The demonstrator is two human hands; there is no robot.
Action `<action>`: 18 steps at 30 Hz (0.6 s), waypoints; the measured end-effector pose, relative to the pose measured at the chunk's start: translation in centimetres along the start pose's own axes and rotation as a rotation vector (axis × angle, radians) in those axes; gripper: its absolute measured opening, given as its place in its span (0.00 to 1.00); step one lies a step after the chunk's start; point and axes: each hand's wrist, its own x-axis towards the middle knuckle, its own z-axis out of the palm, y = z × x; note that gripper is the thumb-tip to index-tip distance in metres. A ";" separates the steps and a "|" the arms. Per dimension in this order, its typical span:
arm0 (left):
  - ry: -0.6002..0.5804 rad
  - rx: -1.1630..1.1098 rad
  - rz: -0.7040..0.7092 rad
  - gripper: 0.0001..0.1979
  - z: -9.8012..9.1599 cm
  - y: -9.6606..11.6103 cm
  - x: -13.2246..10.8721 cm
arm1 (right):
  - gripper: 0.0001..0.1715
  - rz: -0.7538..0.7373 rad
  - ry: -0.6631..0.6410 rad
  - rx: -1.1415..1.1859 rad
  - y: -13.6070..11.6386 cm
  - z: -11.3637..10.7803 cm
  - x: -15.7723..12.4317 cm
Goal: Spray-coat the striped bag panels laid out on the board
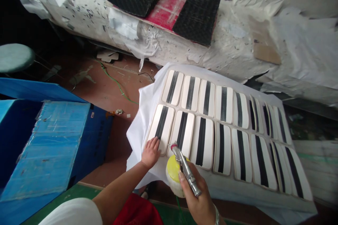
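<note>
Nearest, a white sleeve (76, 212) is seen on the left arm, with red cloth (138, 212) beside it. A metal spray gun (186, 168) is gripped in the right hand (199, 186), its fingers closed round the handle; a band (217, 214) is worn at that wrist. By the gun, a pot with a yellow lid (173, 168) is held just off the table's near edge. The gun's nozzle is pointed away from the body, over the lower end of the second pad in the near row.

The left hand (151, 153) is laid palm down, fingers extended and only slightly parted, with nothing grasped; its fingertips are rested on the lower end of the leftmost near pad (161, 124).

The pads, white with rounded corners and a dark lengthwise stripe, are set out in two rows on a table spread with a white cloth (144, 112). Towards the right end, some are overlapped.

To the left, a blue box (92, 147) is seen, its top partly covered with clear tape. Beyond it, a round stool (16, 58) is placed, and a green cord (113, 81) is trailed across the brown floor (89, 89).

Farthest, on a paper-covered bench (163, 47), a red board (169, 7) is topped by two piles of black sheets (198, 15). A piece of cardboard (266, 52) is laid to their right.
</note>
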 end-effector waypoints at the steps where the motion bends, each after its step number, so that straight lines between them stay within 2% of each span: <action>1: 0.046 -0.038 -0.065 0.26 -0.2 -0.7 -0.4 | 0.14 0.007 -0.007 0.002 0.1 0.0 -0.2; 4: 0.107 -0.197 -0.336 0.33 -0.9 -2.6 -1.4 | 0.11 0.016 -0.019 0.010 0.2 0.2 -0.7; 6: 0.047 -0.359 -0.550 0.38 -1.3 -3.7 -2.0 | 0.11 0.006 -0.021 0.010 0.4 0.3 -1.0; 8: -0.031 -0.517 -0.697 0.41 -1.6 -4.3 -2.5 | 0.11 0.002 -0.023 0.010 0.6 0.5 -1.4; 10: -0.048 -0.613 -0.740 0.39 -1.7 -4.7 -3.0 | 0.13 0.006 -0.038 0.013 0.8 0.8 -1.8; 14: -0.026 -0.770 -0.725 0.30 -1.5 -4.8 -3.9 | 0.12 0.029 -0.064 0.013 0.8 1.2 -2.5; 18: -0.076 -1.017 -0.789 0.23 -1.5 -4.8 -4.9 | 0.10 0.029 -0.075 0.013 0.6 1.6 -3.2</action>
